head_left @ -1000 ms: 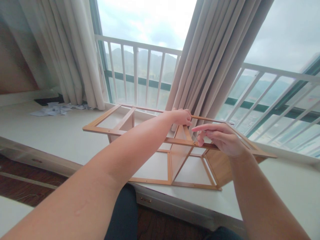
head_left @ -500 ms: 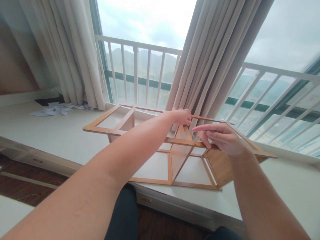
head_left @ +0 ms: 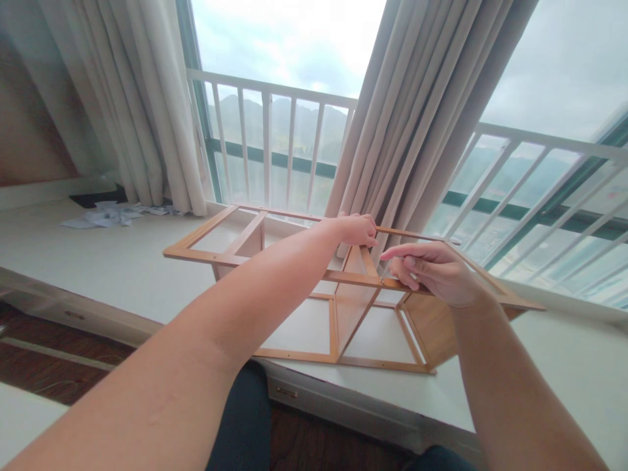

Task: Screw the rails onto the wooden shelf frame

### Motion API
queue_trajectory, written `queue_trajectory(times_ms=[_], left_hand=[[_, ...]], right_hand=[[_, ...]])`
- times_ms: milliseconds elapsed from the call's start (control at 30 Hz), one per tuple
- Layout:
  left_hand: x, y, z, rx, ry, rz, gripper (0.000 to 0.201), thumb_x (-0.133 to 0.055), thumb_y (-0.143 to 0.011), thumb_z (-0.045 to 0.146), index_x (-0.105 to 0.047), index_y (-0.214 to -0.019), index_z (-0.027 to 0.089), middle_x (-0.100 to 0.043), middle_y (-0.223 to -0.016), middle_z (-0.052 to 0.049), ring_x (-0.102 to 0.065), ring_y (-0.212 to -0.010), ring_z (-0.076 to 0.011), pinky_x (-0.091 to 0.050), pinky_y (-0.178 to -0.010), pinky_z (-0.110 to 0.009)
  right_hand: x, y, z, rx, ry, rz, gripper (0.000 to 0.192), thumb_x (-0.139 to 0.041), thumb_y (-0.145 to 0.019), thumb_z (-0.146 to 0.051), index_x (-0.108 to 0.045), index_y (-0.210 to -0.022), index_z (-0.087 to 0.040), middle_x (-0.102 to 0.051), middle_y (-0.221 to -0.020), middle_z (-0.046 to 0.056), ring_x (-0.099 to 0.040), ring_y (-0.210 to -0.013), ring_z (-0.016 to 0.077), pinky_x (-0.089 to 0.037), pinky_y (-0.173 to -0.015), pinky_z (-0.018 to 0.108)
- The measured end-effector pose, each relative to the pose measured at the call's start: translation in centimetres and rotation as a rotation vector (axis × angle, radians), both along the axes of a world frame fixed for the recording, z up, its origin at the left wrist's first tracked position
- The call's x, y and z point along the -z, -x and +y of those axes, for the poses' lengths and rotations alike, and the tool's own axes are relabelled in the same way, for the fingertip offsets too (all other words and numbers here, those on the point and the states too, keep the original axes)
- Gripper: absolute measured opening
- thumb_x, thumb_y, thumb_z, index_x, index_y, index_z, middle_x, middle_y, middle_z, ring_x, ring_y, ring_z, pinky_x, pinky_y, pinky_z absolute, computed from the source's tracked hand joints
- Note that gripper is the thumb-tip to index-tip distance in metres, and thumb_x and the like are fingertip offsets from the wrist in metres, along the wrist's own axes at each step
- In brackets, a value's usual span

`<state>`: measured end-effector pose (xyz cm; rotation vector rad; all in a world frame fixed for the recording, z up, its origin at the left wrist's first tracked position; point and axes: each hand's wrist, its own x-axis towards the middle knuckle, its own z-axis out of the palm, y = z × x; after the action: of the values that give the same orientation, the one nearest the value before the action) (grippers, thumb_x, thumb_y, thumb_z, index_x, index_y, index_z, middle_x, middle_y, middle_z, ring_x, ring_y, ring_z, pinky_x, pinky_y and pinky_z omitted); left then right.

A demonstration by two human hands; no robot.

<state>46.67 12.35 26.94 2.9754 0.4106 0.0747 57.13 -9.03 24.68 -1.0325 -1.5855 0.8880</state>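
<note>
Slatted wooden frame (head_left: pixel 245 245), left hand (head_left: pixel 356 229) clamped on its far rail, right hand (head_left: pixel 434 271) pinching its near rail.

Sill (head_left: pixel 122 268): wood frame (head_left: pixel 338 307), paper scraps (head_left: pixel 112 214).

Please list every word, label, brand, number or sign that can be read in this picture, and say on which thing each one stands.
None can be read.
Wooden frame, held by the left hand and the right hand: no print shows.
Papers by the left curtain: too small and blurred to tell if they bear text.
Railing and sill: no sign or label.
</note>
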Motion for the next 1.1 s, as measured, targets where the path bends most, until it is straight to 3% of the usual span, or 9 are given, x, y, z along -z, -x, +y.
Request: queue_trajectory(times_ms=[933,1100], left_hand=[[0.10,-0.13,0.12,0.006,0.000,-0.003,0.038,-0.051,-0.094,0.059,-0.076,-0.099,0.031,-0.045,-0.164,0.004,-0.046,-0.141,-0.0332,-0.027,-0.124,-0.063],[-0.07,-0.04,-0.20,-0.003,-0.008,-0.001,0.036,-0.052,-0.096,0.056,-0.075,-0.099,0.029,-0.046,-0.164,0.003,-0.048,-0.139,-0.0312,-0.027,-0.124,-0.064]], right_hand=[[0.11,0.00,0.38,0.002,-0.034,-0.001,0.027,-0.069,-0.100,-0.034,-0.081,-0.115,-0.015,-0.052,-0.057,-0.002,-0.042,-0.052,0.0115,-0.028,-0.051,0.028],[0.34,-0.23,0.45,0.095,0.003,-0.033,0.030,-0.080,-0.092,-0.043,-0.080,-0.100,-0.014,-0.051,-0.055,-0.003,-0.038,-0.050,0.0093,-0.024,-0.049,0.026]])
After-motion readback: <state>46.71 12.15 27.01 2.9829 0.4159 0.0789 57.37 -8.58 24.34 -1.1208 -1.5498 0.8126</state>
